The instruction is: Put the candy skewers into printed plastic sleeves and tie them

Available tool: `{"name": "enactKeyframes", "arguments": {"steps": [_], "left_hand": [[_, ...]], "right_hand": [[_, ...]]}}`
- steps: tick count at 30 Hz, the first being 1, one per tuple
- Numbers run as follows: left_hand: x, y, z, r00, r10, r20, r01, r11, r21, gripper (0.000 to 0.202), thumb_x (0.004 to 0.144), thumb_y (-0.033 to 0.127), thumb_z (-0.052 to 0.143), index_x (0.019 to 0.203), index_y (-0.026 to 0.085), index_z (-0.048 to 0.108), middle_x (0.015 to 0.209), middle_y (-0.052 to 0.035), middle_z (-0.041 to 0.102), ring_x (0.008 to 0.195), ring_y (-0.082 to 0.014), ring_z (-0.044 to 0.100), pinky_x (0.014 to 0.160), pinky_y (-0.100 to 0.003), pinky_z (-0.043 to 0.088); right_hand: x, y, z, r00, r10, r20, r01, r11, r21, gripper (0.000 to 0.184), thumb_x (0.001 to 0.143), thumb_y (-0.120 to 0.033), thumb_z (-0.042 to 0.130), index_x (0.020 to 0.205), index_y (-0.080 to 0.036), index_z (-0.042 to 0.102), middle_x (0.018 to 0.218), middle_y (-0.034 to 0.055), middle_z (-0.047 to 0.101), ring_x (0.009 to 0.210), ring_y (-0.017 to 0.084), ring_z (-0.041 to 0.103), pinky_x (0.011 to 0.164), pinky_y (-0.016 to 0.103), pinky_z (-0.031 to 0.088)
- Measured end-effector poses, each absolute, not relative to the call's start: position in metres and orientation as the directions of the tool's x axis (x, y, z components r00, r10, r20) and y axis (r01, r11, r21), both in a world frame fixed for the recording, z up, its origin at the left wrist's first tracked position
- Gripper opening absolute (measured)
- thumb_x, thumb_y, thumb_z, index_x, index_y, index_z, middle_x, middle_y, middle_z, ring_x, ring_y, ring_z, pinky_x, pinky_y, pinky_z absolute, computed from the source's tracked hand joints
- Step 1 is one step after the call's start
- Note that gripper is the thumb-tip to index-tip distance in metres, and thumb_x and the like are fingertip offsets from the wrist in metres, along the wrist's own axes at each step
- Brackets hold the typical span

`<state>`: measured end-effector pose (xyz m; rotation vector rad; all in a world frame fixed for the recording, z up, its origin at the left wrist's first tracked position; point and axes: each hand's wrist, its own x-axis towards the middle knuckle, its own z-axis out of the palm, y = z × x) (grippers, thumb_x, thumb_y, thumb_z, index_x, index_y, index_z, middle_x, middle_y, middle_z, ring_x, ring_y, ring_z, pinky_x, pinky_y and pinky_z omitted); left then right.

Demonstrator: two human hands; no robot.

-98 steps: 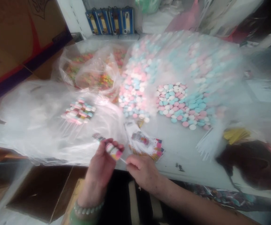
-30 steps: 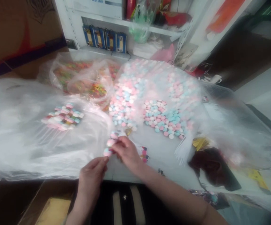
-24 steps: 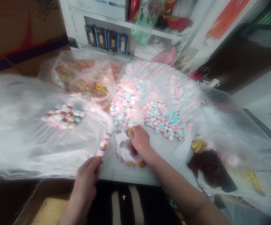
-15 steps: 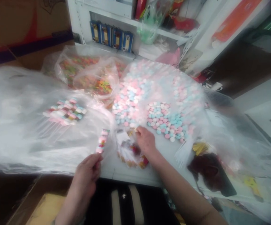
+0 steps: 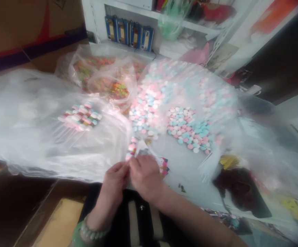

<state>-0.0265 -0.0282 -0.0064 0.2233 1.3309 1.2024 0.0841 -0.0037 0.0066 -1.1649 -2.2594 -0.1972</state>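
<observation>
My left hand is closed around the lower end of a candy skewer, a stack of pink, white and coloured sweets standing upright above the fingers. Pressed against it at the skewer's base, my right hand is also closed; whatever its fingertips pinch is hidden. Printed cards lie partly covered behind the right hand, with a small gold piece just beyond them. On the plastic sheet to the left rests a pile of finished candy skewers, their white sticks pointing toward me.
Loose pink, white and blue round candies spill from a large clear bag. Behind stands a bag of colourful gummies. To the right are white sticks, gold ties and a dark object. A shelf holds blue binders.
My right hand has left the cards and gold piece and come down to the left hand. The left hand has moved right with the candy skewer. The view has shifted slightly.
</observation>
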Motion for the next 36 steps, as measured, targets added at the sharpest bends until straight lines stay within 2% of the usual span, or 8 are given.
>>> {"name": "enactKeyframes", "arguments": {"steps": [8, 12, 18, 24, 28, 31, 34, 36], "left_hand": [[-0.034, -0.036, -0.023, -0.318, 0.808, -0.495, -0.394, 0.363, 0.845, 0.045, 0.057, 0.052, 0.086, 0.076, 0.013, 0.072, 0.052, 0.0048, 0.049, 0.047, -0.0071, 0.034, 0.043, -0.022, 0.022], [-0.034, -0.037, -0.025, -0.319, 0.828, -0.461, -0.35, 0.349, 0.869, 0.043, 0.067, 0.055, 0.079, 0.07, 0.015, 0.065, 0.052, 0.006, 0.043, 0.047, -0.007, 0.03, 0.043, -0.024, 0.02], [-0.029, -0.037, -0.025, -0.325, 0.84, -0.434, -0.322, 0.334, 0.886, 0.038, 0.074, 0.053, 0.073, 0.067, 0.019, 0.057, 0.055, 0.0052, 0.041, 0.049, -0.0092, 0.031, 0.045, -0.025, 0.022], [-0.031, -0.037, -0.027, -0.256, 0.828, -0.498, -0.428, 0.365, 0.827, 0.038, 0.073, 0.05, 0.073, 0.063, 0.02, 0.052, 0.054, 0.0059, 0.037, 0.047, -0.0089, 0.027, 0.045, -0.026, 0.019], [-0.031, -0.033, -0.023, -0.125, 0.835, -0.536, -0.485, 0.42, 0.767, 0.046, 0.062, 0.058, 0.081, 0.066, 0.017, 0.059, 0.052, 0.0066, 0.039, 0.047, -0.0072, 0.027, 0.047, -0.024, 0.018], [-0.03, -0.031, -0.013, -0.057, 0.896, -0.441, -0.435, 0.375, 0.818, 0.051, 0.063, 0.063, 0.08, 0.067, 0.015, 0.064, 0.049, 0.0052, 0.042, 0.047, -0.0071, 0.029, 0.047, -0.024, 0.02], [-0.031, -0.033, -0.003, 0.021, 0.916, -0.4, -0.432, 0.369, 0.823, 0.049, 0.07, 0.061, 0.077, 0.067, 0.014, 0.065, 0.05, 0.0042, 0.045, 0.046, -0.0054, 0.027, 0.045, -0.024, 0.017], [-0.035, -0.037, 0.001, 0.15, 0.888, -0.434, -0.473, 0.45, 0.758, 0.044, 0.073, 0.056, 0.077, 0.073, 0.013, 0.068, 0.052, 0.004, 0.047, 0.043, -0.004, 0.025, 0.043, -0.023, 0.013]], "right_hand": [[0.087, -0.007, 0.002, -0.454, 0.798, 0.396, 0.746, 0.583, -0.322, 0.021, 0.085, -0.007, 0.052, 0.073, -0.02, 0.063, 0.069, 0.0029, 0.061, 0.067, 0.018, 0.054, 0.066, 0.033, 0.033], [0.084, -0.007, -0.001, -0.404, 0.866, 0.294, 0.681, 0.499, -0.536, 0.021, 0.086, -0.008, 0.05, 0.082, -0.02, 0.066, 0.075, 0.0031, 0.064, 0.072, 0.018, 0.057, 0.066, 0.03, 0.037], [0.076, -0.004, -0.01, -0.215, 0.976, 0.034, 0.434, 0.127, -0.892, 0.017, 0.083, -0.015, 0.053, 0.071, -0.022, 0.064, 0.074, 0.0, 0.067, 0.072, 0.015, 0.058, 0.071, 0.028, 0.044], [0.082, 0.011, -0.001, -0.279, 0.846, -0.454, 0.059, -0.457, -0.888, 0.005, 0.061, -0.018, 0.061, 0.058, -0.02, 0.058, 0.046, -0.0071, 0.046, 0.047, 0.01, 0.039, 0.047, 0.024, 0.031], [0.089, 0.01, 0.003, -0.482, 0.789, -0.38, -0.161, -0.507, -0.847, 0.004, 0.057, -0.019, 0.064, 0.059, -0.018, 0.06, 0.047, -0.0063, 0.044, 0.045, 0.008, 0.035, 0.045, 0.022, 0.027], [0.092, 0.007, -0.004, -0.449, 0.82, -0.354, -0.25, -0.496, -0.832, 0.022, 0.057, -0.021, 0.068, 0.079, -0.018, 0.069, 0.056, -0.0051, 0.051, 0.049, 0.009, 0.037, 0.046, 0.022, 0.029], [0.1, 0.006, -0.014, -0.389, 0.86, -0.329, -0.153, -0.413, -0.898, 0.035, 0.061, -0.028, 0.072, 0.096, -0.021, 0.071, 0.064, -0.0024, 0.057, 0.056, 0.013, 0.047, 0.051, 0.026, 0.039], [0.11, 0.005, -0.018, -0.373, 0.901, -0.223, 0.045, -0.222, -0.974, 0.028, 0.064, -0.035, 0.074, 0.09, -0.024, 0.072, 0.066, 0.0002, 0.06, 0.059, 0.017, 0.052, 0.054, 0.03, 0.044]]}}
